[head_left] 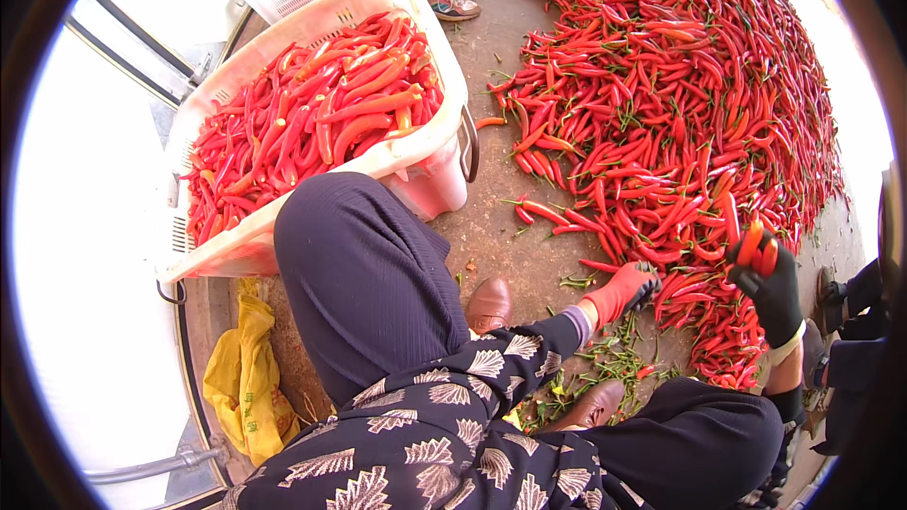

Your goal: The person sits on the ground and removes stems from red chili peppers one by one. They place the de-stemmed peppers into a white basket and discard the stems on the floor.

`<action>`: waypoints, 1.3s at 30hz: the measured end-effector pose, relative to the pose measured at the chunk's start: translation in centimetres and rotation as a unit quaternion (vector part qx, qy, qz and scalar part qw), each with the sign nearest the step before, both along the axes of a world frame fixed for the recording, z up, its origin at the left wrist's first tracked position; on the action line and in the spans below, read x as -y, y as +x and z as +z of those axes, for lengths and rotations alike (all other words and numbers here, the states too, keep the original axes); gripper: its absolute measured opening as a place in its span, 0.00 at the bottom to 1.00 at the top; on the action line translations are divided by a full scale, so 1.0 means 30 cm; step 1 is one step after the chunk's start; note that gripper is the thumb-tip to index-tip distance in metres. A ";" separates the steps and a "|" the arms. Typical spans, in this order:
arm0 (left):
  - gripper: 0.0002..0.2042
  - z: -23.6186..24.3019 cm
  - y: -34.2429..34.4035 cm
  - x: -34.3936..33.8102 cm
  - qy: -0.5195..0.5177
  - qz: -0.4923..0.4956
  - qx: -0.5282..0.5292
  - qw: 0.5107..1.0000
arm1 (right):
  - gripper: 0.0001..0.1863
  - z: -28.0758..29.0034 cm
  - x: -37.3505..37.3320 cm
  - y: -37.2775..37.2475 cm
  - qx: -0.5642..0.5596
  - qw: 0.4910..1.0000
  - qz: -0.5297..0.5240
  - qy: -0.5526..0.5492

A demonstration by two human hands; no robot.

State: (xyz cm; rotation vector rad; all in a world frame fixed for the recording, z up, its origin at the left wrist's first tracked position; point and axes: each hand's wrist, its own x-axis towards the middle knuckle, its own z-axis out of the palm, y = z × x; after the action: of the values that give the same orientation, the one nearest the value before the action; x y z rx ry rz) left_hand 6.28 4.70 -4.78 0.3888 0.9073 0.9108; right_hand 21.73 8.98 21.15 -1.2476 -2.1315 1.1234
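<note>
My left hand [622, 295], in a red glove with dark fingertips, is at the near edge of a big heap of red chili peppers [661, 104]. Its fingers are curled closed, and whatever they pinch is hidden. To the right, my right hand [775, 297] wears a black glove and grips several chili peppers [752, 244] that point upward, over the heap's right side. Loose green stems [612, 359] litter the floor below my left hand, between my shoes.
By my left knee stands a pale pink plastic crate [452, 85], filled with red peppers [321, 104]. A yellow sack [248, 382] lies on the floor at lower left. Another person's shoe [455, 6] shows beyond the crate; dark-clothed legs [855, 387] are at the right edge.
</note>
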 end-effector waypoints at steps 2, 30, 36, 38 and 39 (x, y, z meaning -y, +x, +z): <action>0.03 -0.010 0.027 0.030 0.026 -0.029 -0.058 0.998 | 0.11 0.194 -0.040 -0.228 -0.013 0.991 0.131 -0.015; 0.15 0.033 0.063 0.135 0.352 -0.335 -0.535 0.691 | 0.31 -0.835 0.055 0.262 0.346 0.895 -0.027 0.281; 0.11 0.020 0.071 0.154 0.224 -0.253 -0.381 0.860 | 0.27 -0.868 0.125 0.242 0.450 0.868 -0.029 0.207; 0.10 -0.002 0.076 0.157 0.099 -0.210 -0.255 0.939 | 0.26 -0.853 0.183 0.243 0.406 0.888 -0.055 0.210; 0.10 -0.016 0.079 0.159 0.029 -0.183 -0.191 0.964 | 0.25 -0.844 0.216 0.239 0.390 0.896 -0.065 0.202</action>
State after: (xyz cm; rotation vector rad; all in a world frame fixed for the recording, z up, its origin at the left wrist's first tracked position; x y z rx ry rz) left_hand 8.64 -0.08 -5.25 0.7748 1.1138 0.5284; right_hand 28.91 2.50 -4.15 -1.7728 -2.5727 0.0576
